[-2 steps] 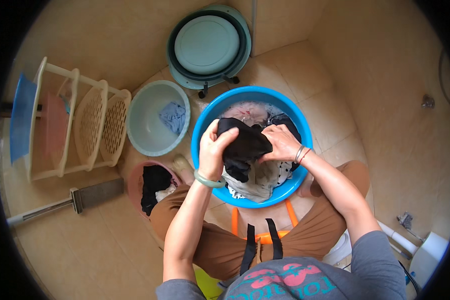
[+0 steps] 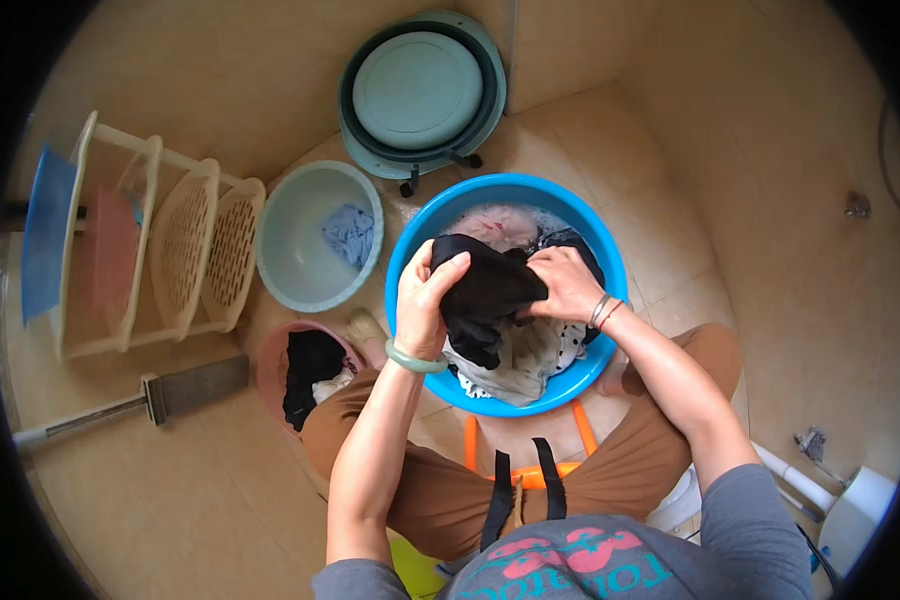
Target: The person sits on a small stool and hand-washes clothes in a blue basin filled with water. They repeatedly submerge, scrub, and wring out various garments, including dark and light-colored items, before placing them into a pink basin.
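Over a round blue basin [image 2: 407,215] I hold up a black piece of clothing [image 2: 488,290] stretched between both hands. On its left side my left hand [image 2: 425,300] is closed round the cloth, thumb on top; a pale green bangle circles that wrist. At the garment's right edge my right hand [image 2: 566,287] pinches the fabric, its fingertips partly hidden. Beneath, the basin holds sudsy water, a pink garment [image 2: 500,225] at the far side, dark clothes, and a whitish cloth [image 2: 515,370] with black dots near me.
Left of the basin stands a pale green tub [image 2: 295,265] with a blue cloth [image 2: 349,236] inside. Nearer is a pink basin [image 2: 273,375] with black and white clothes. A folded teal basin [image 2: 417,90] leans at the back wall. A cream rack [image 2: 185,245] and a flat mop [image 2: 195,388] lie leftward.
Both hands keep hold of the black garment, with barely any movement. The whole view has shifted very slightly.
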{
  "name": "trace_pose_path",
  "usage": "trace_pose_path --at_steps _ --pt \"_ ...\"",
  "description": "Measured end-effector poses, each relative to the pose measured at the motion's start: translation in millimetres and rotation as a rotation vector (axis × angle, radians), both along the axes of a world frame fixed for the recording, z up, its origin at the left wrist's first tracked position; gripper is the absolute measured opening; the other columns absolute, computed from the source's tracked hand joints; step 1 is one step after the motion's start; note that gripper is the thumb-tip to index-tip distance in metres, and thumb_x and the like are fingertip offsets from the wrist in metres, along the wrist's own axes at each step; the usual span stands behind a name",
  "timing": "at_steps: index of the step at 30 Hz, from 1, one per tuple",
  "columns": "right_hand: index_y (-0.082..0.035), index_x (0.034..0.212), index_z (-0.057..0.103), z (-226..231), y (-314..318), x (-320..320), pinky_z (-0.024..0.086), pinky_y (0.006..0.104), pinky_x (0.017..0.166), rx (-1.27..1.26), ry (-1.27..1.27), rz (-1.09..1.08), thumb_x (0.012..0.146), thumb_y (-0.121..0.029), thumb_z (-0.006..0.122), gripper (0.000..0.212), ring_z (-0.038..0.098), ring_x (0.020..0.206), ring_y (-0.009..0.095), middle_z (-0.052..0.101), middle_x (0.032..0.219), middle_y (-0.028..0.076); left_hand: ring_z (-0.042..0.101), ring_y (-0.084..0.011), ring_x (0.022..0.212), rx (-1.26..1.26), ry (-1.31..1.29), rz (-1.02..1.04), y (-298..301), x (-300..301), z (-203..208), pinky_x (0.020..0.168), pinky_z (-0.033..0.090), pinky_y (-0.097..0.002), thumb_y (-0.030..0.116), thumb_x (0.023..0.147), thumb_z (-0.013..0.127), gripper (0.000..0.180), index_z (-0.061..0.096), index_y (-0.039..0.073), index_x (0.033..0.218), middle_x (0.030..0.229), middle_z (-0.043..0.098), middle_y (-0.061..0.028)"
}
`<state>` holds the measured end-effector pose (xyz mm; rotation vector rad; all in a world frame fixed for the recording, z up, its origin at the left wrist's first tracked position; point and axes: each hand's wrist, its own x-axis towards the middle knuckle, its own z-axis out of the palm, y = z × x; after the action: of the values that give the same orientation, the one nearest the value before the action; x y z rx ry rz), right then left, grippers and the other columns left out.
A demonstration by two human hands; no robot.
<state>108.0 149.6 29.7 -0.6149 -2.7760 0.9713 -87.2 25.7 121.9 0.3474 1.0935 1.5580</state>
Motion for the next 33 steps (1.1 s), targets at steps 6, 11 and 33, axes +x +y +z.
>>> trace_pose_path --at_steps 6,11,33 --pt "-0.002 0.095 0.057 16 16 -6 0.047 0.0248 0.073 -0.663 0.583 -0.493 0.074 0.004 0.061 0.023 0.054 0.078 0.009 0.056 0.084 0.002 0.051 -0.0247 0.119 -0.204 0.923 -0.346 -17 -16 -52 0.101 0.04 -0.033 0.003 0.069 0.076 0.078 0.044 0.013 0.139 0.134 0.05 -0.0079" --pt "-0.006 0.118 0.053 51 1 -24 0.049 0.0301 0.088 -1.078 0.432 -0.36 0.069 0.01 0.052 0.051 0.057 0.101 0.019 0.054 0.115 0.011 0.044 -0.0276 0.127 0.128 -0.305 0.249 -4 -23 -66 0.108 0.033 -0.046 0.006 0.075 0.059 0.069 0.045 0.022 0.141 0.136 0.049 -0.0104" --pt "-0.003 0.073 0.058 -2 -19 -61 0.047 0.0488 0.056 -0.031 0.37 -0.484 0.095 -0.021 0.052 0.029 0.06 0.064 0.041 0.059 0.065 0.021 0.058 -0.013 0.082 -0.392 -0.089 0.317 26 74 -87 0.072 0.046 -0.0283 0.031 0.09 0.058 0.029 0.068 0.004 0.098 0.091 0.063 -0.0039"
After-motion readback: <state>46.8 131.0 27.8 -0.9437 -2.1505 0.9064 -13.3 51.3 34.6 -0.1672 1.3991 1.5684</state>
